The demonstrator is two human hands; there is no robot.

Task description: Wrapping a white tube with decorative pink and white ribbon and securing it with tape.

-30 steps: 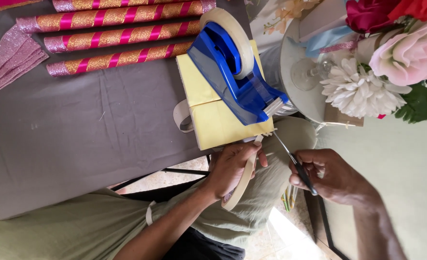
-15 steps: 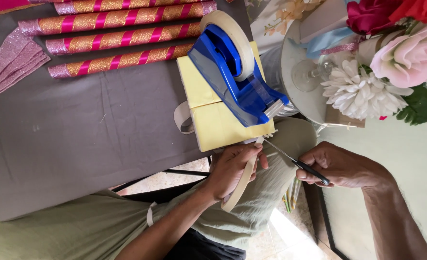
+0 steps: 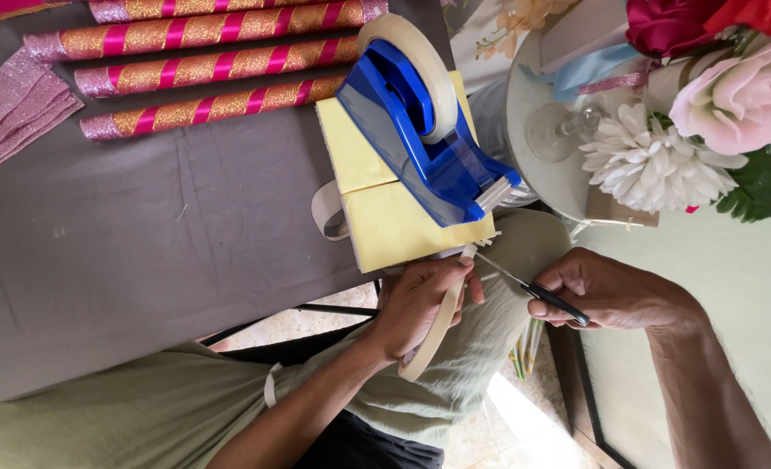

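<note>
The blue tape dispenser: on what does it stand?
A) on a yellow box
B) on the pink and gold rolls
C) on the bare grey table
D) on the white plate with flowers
A: the blue tape dispenser sits on top of the yellow box, which lies at the edge of the grey table.

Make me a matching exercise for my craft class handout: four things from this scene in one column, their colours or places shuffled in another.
1. tape dispenser
2. striped rolls
3. scissors
4. tape ring

a. in the left hand
b. blue
c. in the right hand
d. gold and pink

Pairs: 1-b, 2-d, 3-c, 4-a
</note>
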